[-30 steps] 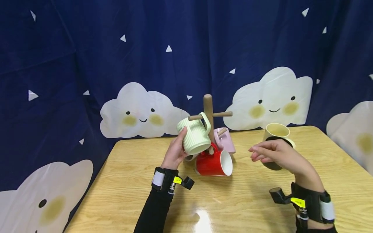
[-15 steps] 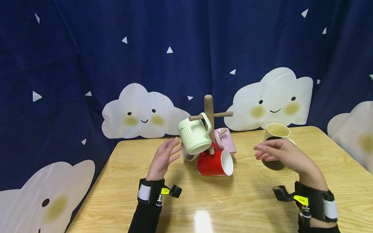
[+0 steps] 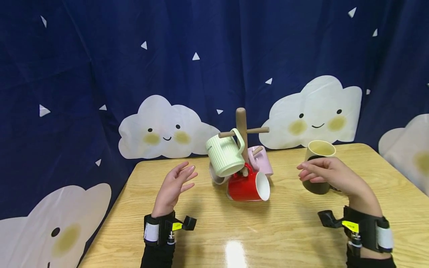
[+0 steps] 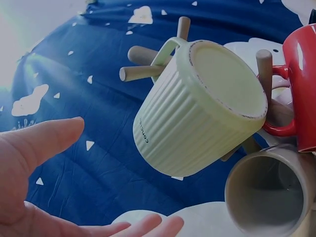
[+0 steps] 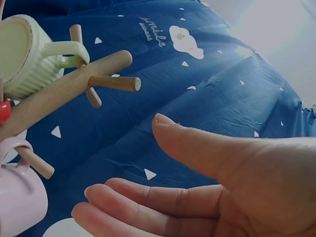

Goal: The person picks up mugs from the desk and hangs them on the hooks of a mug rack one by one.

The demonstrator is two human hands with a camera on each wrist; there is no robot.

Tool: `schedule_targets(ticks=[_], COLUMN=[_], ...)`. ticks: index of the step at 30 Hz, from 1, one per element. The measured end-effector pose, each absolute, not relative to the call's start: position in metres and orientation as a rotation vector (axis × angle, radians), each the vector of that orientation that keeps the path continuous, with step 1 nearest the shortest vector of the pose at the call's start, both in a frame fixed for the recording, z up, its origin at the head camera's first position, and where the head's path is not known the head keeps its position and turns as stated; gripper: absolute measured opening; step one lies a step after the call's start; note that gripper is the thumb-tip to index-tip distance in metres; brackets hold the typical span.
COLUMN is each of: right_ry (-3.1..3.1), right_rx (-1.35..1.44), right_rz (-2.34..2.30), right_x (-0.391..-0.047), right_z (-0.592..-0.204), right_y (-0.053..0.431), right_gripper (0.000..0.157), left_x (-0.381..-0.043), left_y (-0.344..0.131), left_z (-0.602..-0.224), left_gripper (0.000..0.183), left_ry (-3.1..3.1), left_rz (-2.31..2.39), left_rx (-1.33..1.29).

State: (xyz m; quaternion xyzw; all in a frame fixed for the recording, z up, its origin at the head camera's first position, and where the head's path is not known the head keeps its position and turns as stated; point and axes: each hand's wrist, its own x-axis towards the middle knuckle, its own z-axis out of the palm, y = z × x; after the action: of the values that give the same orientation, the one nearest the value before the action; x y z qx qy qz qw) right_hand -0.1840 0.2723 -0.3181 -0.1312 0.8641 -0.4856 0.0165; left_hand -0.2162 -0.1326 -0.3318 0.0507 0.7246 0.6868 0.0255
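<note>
A pale green ribbed mug (image 3: 225,156) hangs tilted by its handle from an upper peg of a wooden mug tree (image 3: 241,123). My left hand (image 3: 171,189) is to the left of this mug, apart from it, with fingers spread and nothing in them. Lower on the tree hang a red mug (image 3: 245,188), a pink mug (image 3: 262,162) and a greyish mug (image 4: 291,157) partly hidden behind the green one. On the right, my right hand (image 3: 330,173) holds nothing, its fingers loosely bent. It overlaps a black mug (image 3: 316,187) in the head view.
Behind the black mug stands a cream mug (image 3: 321,148) near the table's back edge. An upper peg (image 3: 258,130) on the tree's right side carries no mug. The wooden table (image 3: 207,234) ends at a dark blue curtain (image 3: 187,22) with cloud figures.
My left hand has let go of the green mug and drawn back left and toward me. The mug stays hanging on its peg. My right hand has shifted slightly right.
</note>
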Motion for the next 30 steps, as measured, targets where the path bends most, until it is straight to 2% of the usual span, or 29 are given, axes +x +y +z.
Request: schedule_targets(ticks=[5,13,17,20,23,26,30], right_ry=[2.725,3.077,3.179,3.281,3.406,3.438,3.167], right_rx=[-0.357,-0.181,-0.104,-0.135,-0.252,-0.592,-1.066], right_rz=[-1.471,-1.038,-0.864,-0.923,-1.157,-1.417,-1.464], right_x=[-0.185,-0.190,-0.193,-0.192,-0.192,-0.205,-0.243], right_z=[-0.318,-0.323,-0.325,-0.325,-0.315,-0.285,-0.223], right_y=[0.266,0.251,0.246,0.242,0.237,0.229,0.214], right_gripper=[0.047,0.054,0.058,0.053,0.038,0.026,0.035], left_x=[-0.214,-0.208,-0.208,-0.209,-0.209,-0.209,-0.208], left_y=[-0.133,-0.123,-0.120,-0.119,-0.116,-0.115,-0.115], left_z=[-0.331,-0.335,-0.340,-0.343,-0.346,-0.347,-0.345], left_gripper=[0.066,0.058,0.052,0.051,0.051,0.052,0.053], left_ry=[2.352,3.006,3.074,3.097,3.089,3.072,3.071], left_rz=[2.032,1.147,0.939,0.845,0.804,0.768,0.728], left_rx=[0.160,0.408,0.455,0.461,0.482,0.499,0.490])
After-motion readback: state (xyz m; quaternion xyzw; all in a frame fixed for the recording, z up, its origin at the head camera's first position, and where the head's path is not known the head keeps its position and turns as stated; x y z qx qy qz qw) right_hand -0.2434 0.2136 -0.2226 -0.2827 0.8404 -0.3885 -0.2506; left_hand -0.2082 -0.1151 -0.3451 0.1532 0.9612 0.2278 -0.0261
